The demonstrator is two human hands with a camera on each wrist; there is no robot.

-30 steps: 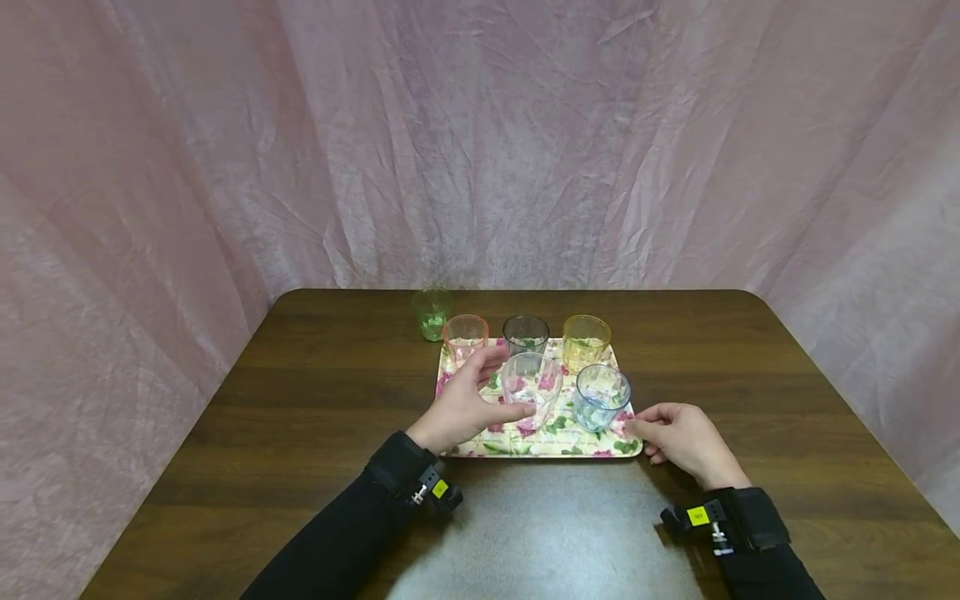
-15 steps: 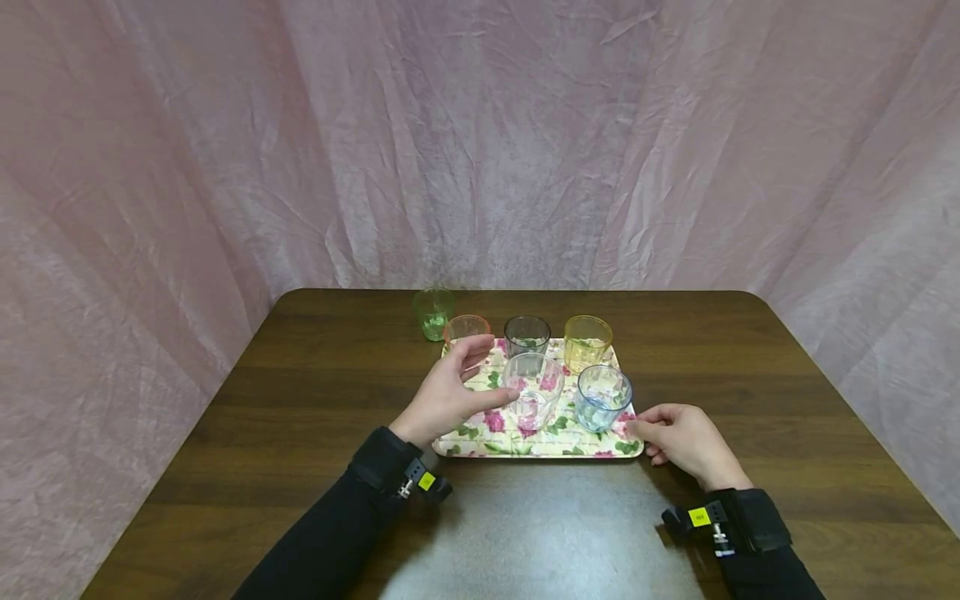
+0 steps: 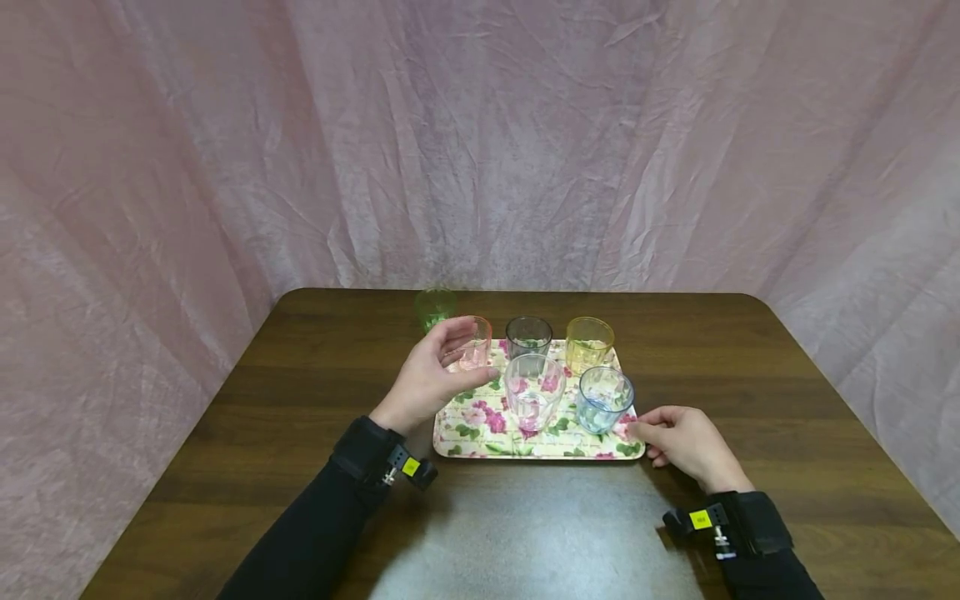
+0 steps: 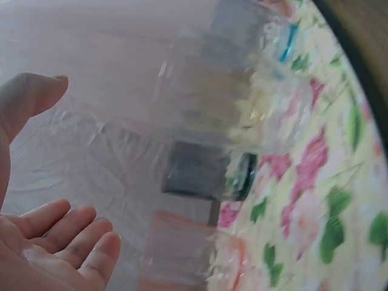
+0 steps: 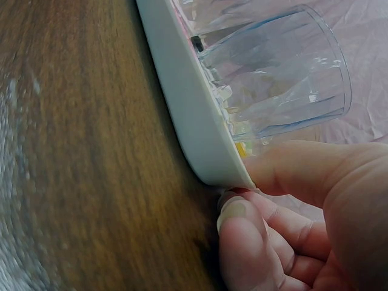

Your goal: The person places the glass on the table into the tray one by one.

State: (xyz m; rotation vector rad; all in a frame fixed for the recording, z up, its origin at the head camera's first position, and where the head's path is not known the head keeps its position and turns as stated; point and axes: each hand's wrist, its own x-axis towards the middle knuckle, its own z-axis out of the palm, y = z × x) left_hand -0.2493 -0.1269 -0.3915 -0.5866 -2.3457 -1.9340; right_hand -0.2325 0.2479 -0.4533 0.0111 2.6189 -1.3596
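Note:
My left hand (image 3: 431,383) hovers with spread, relaxed fingers over the left side of a floral tray (image 3: 468,446). Its fingers overlap the pink glass (image 3: 483,354) in the head view, and nothing is between thumb and fingers. A clear glass (image 3: 534,396) stands on the tray just right of the thumb; in the left wrist view this clear glass (image 4: 291,115) is apart from the hand. My right hand (image 3: 693,446) pinches the tray's near right corner, with fingers around the pale rim (image 5: 188,121). Beside it stands a blue glass (image 3: 604,402).
At the tray's back are a grey glass (image 3: 528,336) and a yellow glass (image 3: 589,346). A green glass (image 3: 435,302) stands on the wooden table (image 3: 300,375) behind the tray's left corner, partly hidden by my left hand. A pink curtain (image 3: 480,167) hangs behind.
My left hand has let go of the clear glass and moved back to the left, toward the pink glass. The right hand stays at the tray corner.

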